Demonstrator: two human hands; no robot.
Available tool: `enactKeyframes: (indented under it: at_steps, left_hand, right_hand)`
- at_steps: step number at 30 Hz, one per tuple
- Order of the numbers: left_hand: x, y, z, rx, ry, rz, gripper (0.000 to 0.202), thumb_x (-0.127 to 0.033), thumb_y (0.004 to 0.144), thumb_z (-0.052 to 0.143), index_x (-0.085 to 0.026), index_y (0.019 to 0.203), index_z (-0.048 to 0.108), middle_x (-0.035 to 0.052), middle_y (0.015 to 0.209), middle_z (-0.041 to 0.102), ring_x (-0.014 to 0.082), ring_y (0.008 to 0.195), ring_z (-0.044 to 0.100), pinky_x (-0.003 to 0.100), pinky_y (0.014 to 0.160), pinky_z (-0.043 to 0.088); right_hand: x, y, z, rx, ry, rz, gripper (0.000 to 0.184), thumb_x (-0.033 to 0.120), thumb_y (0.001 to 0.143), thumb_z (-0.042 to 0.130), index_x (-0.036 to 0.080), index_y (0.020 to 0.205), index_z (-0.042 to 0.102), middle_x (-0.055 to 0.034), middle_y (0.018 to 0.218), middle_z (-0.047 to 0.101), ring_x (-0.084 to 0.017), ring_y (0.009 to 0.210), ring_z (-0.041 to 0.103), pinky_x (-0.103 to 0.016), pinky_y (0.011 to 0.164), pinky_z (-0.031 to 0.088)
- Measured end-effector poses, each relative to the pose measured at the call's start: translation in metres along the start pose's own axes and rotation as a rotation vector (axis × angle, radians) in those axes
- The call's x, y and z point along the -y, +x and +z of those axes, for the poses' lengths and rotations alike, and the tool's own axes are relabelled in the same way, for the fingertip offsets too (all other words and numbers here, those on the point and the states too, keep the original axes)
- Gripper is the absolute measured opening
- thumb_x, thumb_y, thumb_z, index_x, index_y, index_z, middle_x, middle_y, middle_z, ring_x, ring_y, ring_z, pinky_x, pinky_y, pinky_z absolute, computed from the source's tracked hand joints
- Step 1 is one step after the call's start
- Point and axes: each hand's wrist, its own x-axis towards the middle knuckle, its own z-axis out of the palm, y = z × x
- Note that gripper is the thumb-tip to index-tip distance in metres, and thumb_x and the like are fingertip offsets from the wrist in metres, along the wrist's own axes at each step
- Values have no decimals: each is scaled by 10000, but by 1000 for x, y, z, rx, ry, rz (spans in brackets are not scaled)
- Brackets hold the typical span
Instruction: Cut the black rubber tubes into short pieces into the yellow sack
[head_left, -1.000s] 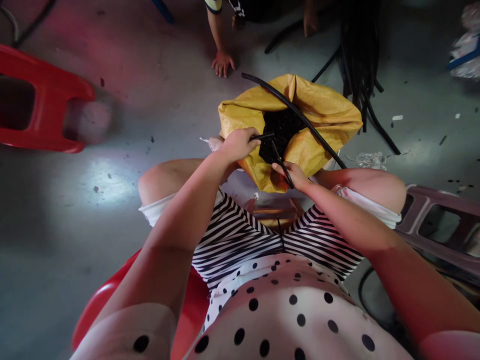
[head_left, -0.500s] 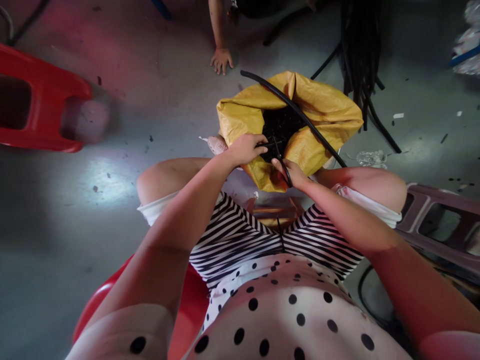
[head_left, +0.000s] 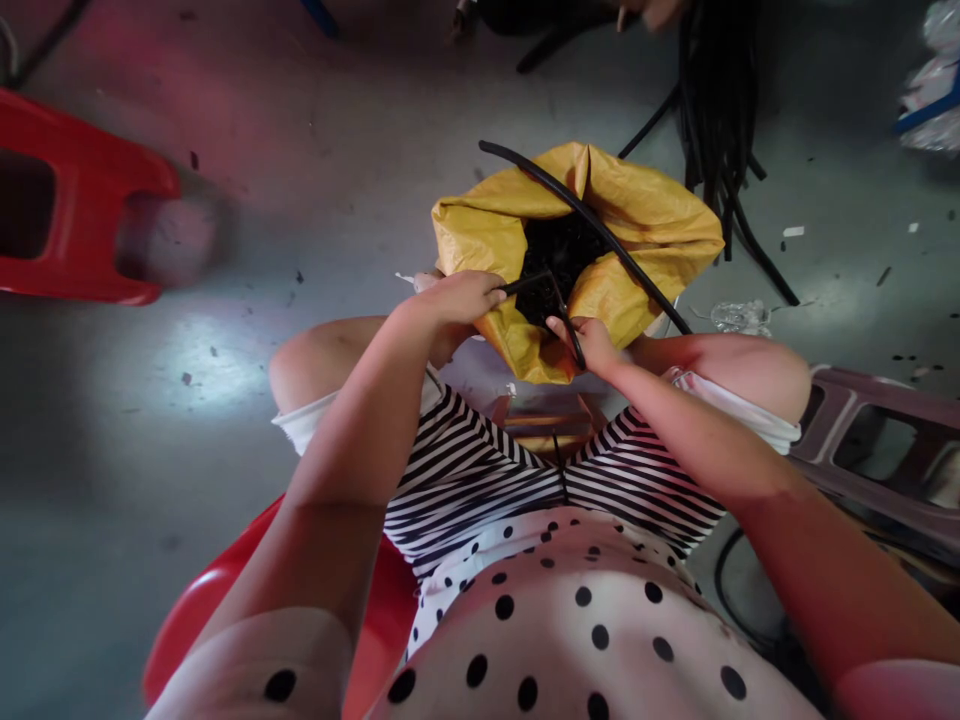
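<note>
My left hand (head_left: 466, 298) is closed on a thin black rubber strip (head_left: 523, 284) at the left side of the opening of a yellow sack (head_left: 645, 195). The strip reaches right, over the sack's mouth. In my right hand (head_left: 596, 347) is a pair of scissors (head_left: 577, 350) with black handles; their blades point up toward the strip's far end. Whether the blades touch the strip I cannot tell. Small black pieces (head_left: 551, 240) fill the sack's dark inside. A long black tube (head_left: 577, 203) lies across the sack's rim, from back left to front right.
A bundle of black tubes (head_left: 716, 120) lies on the floor at the back right. One red stool (head_left: 82, 215) stands at the left, a brownish stool (head_left: 885, 440) at the right. Clear plastic wrap (head_left: 739, 317) lies near my right knee. Part of another person shows at the top.
My left hand has drawn back left with the black strip, away from the scissors. My right hand has barely moved. The other person's hand has left the floor at the top.
</note>
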Motion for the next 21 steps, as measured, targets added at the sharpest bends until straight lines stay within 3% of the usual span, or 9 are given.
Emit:
enactKeyframes:
  at_steps: [5,11,21]
  left_hand:
    - [11,-2,-1,-56,-40,-14,427,-441,1077,512,-283,1356,793,103,1192,826,312,1143,745,375,1009,551]
    - [12,-1,3,-160,-84,-29,447,-493,1086,548,-328,1448,753,95,1247,829,305,1142,736,380,1010,555]
    - [-9,0,6,-67,-44,61,421,-398,1083,576,-322,1445,778,84,1408,813,323,1252,733,400,1086,547]
  right_hand:
    - [2,-2,-2,46,50,4,846,1097,785,633,268,689,489,1,588,517,-169,600,507,-322,580,376]
    - [1,-2,-2,158,57,16,779,1023,879,629,250,800,580,-13,684,626,-192,679,604,-330,662,469]
    - [0,4,-1,131,0,33,772,1026,899,600,257,824,588,-37,725,671,-214,704,623,-344,689,473]
